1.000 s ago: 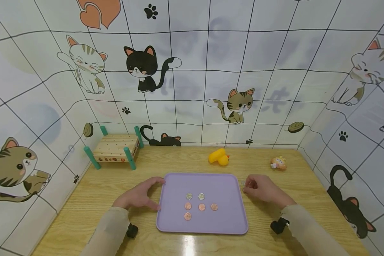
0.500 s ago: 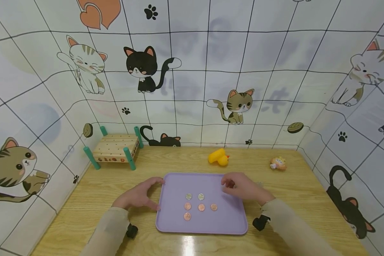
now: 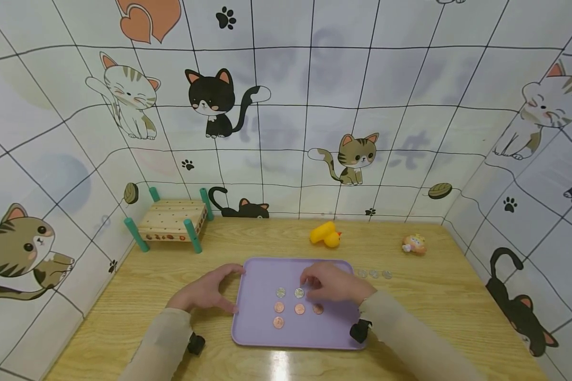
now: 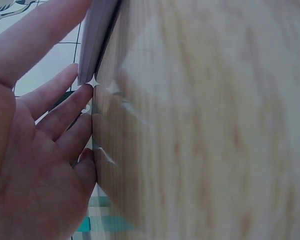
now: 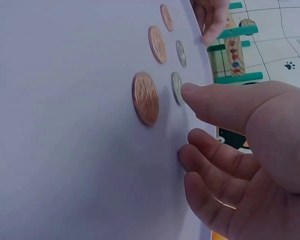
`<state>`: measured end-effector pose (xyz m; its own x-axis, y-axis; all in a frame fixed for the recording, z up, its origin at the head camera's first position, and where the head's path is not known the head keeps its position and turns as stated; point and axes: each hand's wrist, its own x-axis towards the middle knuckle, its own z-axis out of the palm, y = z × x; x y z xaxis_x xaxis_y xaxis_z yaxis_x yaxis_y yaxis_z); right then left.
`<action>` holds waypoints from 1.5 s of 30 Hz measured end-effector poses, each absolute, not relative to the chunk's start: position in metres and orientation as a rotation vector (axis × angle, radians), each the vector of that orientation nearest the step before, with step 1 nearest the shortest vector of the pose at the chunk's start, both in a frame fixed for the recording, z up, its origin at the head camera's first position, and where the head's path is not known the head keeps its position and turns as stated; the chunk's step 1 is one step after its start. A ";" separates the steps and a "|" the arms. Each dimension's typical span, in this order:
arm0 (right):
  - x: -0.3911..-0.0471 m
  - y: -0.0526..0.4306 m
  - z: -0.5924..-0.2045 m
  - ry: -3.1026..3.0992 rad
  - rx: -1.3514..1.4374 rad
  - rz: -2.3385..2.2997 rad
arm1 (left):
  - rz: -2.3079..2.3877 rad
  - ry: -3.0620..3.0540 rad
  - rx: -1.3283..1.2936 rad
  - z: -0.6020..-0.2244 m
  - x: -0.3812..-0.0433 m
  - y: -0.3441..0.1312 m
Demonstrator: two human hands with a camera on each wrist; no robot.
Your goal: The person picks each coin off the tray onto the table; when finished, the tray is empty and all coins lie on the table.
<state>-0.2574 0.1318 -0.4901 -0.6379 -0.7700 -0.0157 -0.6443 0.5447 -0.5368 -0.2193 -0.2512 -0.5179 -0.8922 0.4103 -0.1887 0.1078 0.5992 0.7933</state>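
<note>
On a lavender tray (image 3: 262, 275) lie two silver coins (image 3: 280, 292) and several copper coins (image 3: 299, 309). My left hand (image 3: 205, 288) spreads its straight fingers and thumb along the tray's left rim, touching it; in the left wrist view its palm (image 4: 40, 155) faces the tray edge. Over the tray's right half is my right hand (image 3: 336, 283), thumb and fingers apart and loosely bent. The right wrist view shows its thumb tip at the nearer silver coin (image 5: 176, 89), with nothing seen between thumb and fingers. A copper coin (image 5: 145, 97) lies close by.
Three silver coins (image 3: 374, 273) lie in a row on the wooden table (image 3: 248, 365), right of the tray. Behind stand a yellow toy duck (image 3: 325, 234), a small orange figurine (image 3: 414, 244) and a toy bed (image 3: 173, 219) with green posts. Cat-patterned walls enclose the table.
My right hand has moved left from the silver coins beside the tray to above the tray's silver coins, uncovering the row of three. My left hand has stayed at the rim.
</note>
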 end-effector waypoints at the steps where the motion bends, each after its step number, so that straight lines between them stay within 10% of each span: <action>1: -0.258 0.129 -0.491 2.524 -1.193 -0.727 | 1.196 2.476 0.422 -0.518 -0.219 -0.251; 45: -0.258 0.098 -0.489 2.481 -1.119 -0.573 | 1.202 2.477 0.445 -0.515 -0.218 -0.250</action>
